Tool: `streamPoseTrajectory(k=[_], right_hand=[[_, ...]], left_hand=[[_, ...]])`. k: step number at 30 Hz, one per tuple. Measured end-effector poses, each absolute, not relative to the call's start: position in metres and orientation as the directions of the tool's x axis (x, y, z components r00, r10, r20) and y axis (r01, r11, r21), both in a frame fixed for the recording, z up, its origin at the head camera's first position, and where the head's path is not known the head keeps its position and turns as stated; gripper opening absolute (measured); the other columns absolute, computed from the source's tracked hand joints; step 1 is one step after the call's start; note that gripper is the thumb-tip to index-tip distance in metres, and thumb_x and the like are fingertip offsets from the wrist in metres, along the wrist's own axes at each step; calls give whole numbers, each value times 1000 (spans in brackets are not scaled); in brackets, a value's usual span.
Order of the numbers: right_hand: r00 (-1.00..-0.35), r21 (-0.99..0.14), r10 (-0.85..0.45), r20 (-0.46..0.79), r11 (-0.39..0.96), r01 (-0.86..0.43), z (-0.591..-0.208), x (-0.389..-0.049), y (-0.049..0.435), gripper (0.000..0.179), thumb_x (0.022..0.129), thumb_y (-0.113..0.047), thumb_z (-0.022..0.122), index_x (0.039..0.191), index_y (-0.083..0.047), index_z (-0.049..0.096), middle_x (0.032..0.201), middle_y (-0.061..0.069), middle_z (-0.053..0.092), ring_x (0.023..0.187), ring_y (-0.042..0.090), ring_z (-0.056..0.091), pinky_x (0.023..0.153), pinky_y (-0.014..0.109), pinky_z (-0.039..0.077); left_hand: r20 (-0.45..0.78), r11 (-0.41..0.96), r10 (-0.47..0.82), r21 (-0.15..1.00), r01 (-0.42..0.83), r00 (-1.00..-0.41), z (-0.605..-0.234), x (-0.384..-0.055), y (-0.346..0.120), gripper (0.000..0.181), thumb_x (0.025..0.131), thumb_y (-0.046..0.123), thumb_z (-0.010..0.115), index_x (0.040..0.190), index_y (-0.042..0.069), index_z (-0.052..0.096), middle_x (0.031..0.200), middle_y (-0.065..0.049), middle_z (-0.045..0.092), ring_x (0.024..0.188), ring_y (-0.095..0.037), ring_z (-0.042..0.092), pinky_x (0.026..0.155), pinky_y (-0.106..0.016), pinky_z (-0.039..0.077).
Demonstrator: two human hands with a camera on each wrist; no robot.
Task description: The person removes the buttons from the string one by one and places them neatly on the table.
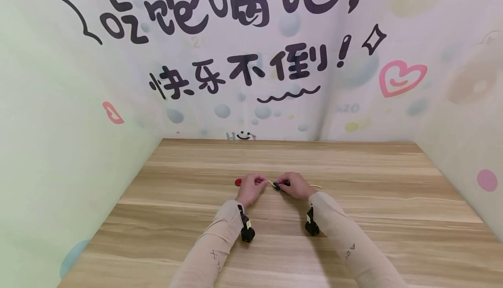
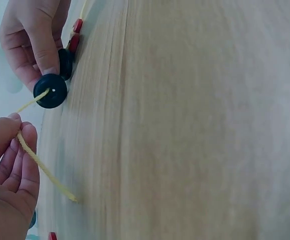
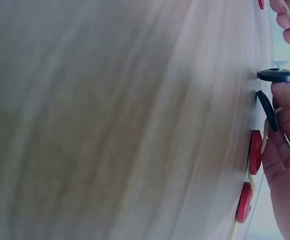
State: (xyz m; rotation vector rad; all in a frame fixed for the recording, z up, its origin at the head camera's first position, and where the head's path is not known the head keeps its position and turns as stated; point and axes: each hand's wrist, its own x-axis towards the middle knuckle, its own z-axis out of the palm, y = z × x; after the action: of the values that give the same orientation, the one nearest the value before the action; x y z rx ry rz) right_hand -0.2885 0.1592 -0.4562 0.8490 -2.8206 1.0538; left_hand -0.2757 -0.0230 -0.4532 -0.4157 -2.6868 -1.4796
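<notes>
In the head view my left hand (image 1: 253, 188) and right hand (image 1: 294, 185) are close together above the table. Between thumb and finger, my left hand pinches a yellow cord (image 2: 47, 172), whose loose end hangs down. The cord passes through a hole in a black button (image 2: 57, 100), which my right hand grips at its edge. Behind it a second black button (image 3: 267, 111) leans near the right fingers. Two red buttons (image 3: 255, 152) lie farther along the same cord, beside the right hand. The right palm partly hides the cord.
Another red button (image 1: 238, 182) lies on the table just left of my left hand. The wooden table (image 1: 188, 235) runs back to a printed cloth wall (image 1: 220, 122). Near the left hand, a dark round edge (image 2: 33, 220) shows partly hidden.
</notes>
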Motion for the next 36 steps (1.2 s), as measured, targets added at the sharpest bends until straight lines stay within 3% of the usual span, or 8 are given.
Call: streamPoseTrajectory(k=[7,13,17,24,29,36], right_hand=[[-874,-636,-437,212,617,-463,-457,-287,157,5,81,-6,63,82,-2,66,77,3,61,73,12,54,67,28,46],[-884,-649,-363,293,604,-463,-456,-287,157,4,78,-3,65,81,-1,67,83,8,64,79,20,58,70,32,48],[-897,-652,-321,303,617,-441,-456,-287,156,6,77,-2,65,82,-3,69,85,8,65,77,18,59,69,30,48],[-892,-657,-349,288,606,-449,-457,-287,157,8,77,2,64,81,-2,69,82,7,66,72,13,57,63,25,47],[-887,-633,-374,272,625,-458,-458,-287,157,5,77,1,65,80,-1,68,80,6,66,72,13,58,63,24,47],[-892,-608,-347,288,654,-451,-459,-287,156,5,78,-3,66,82,-4,69,78,4,62,69,11,54,61,24,45]], left_hand=[[193,511,210,814,276,-958,-451,-274,-21,9,84,9,60,83,2,66,76,-4,62,69,-10,54,64,-21,45],[191,505,221,816,280,-956,-449,-271,-19,9,83,6,60,82,-1,65,76,-7,62,69,-12,53,62,-22,44],[176,510,226,816,270,-958,-450,-269,-18,8,83,5,60,81,-1,65,75,-6,61,68,-10,51,61,-22,43],[175,494,209,830,259,-962,-450,-270,-17,9,84,9,59,83,1,64,76,-5,61,70,-12,55,65,-24,46],[242,438,207,844,310,-948,-455,-272,-18,10,86,12,57,82,4,62,76,-2,60,71,-12,55,66,-25,46],[219,482,191,828,286,-957,-453,-272,-16,8,85,8,58,85,2,63,78,-5,61,72,-12,55,65,-22,45]])
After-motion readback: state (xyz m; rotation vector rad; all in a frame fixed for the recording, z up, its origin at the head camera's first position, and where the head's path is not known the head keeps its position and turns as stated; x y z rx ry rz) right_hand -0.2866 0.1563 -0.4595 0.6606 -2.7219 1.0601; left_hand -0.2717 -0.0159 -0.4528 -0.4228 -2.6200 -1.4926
